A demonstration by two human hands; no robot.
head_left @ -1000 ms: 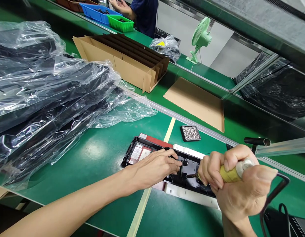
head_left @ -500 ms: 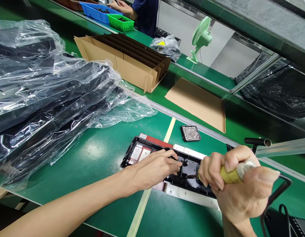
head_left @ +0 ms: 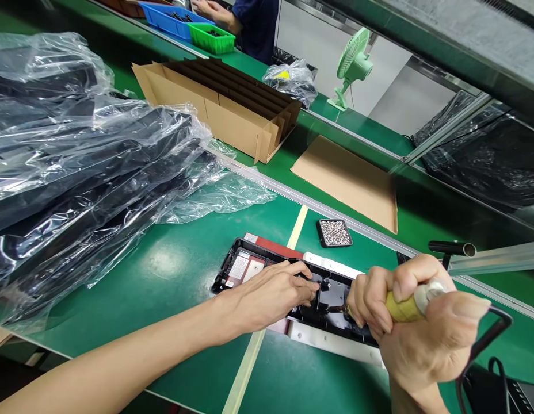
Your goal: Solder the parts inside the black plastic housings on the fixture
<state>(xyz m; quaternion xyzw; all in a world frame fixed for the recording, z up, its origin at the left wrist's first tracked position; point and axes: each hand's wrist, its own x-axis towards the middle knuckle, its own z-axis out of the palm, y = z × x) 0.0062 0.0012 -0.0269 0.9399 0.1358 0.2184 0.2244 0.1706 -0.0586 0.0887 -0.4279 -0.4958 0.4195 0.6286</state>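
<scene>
A long black plastic housing (head_left: 238,246) lies open side up between white fixture blocks (head_left: 331,343) on the green table. My left hand (head_left: 278,290) rests palm down over its middle, fingers bent and fingertips touching the inside; anything under them is hidden. My right hand (head_left: 411,316) is wrapped round a corded tool with a yellow-wrapped handle (head_left: 403,307). The tool's thin dark tip points left into the housing, near my left fingertips. Just beyond the housing sits a small black tray of tiny metal screws (head_left: 335,233).
Plastic-wrapped black parts (head_left: 98,167) cover the left side. Behind a metal rail are a divided cardboard box (head_left: 232,121) and a flat cardboard sheet (head_left: 347,181). A green fan (head_left: 353,60), blue bin (head_left: 163,20), green bin (head_left: 213,43) and another person's hands (head_left: 213,11) are farther back.
The cardboard box and sheet have shifted slightly to the right. Both my hands and the tool stay practically in place.
</scene>
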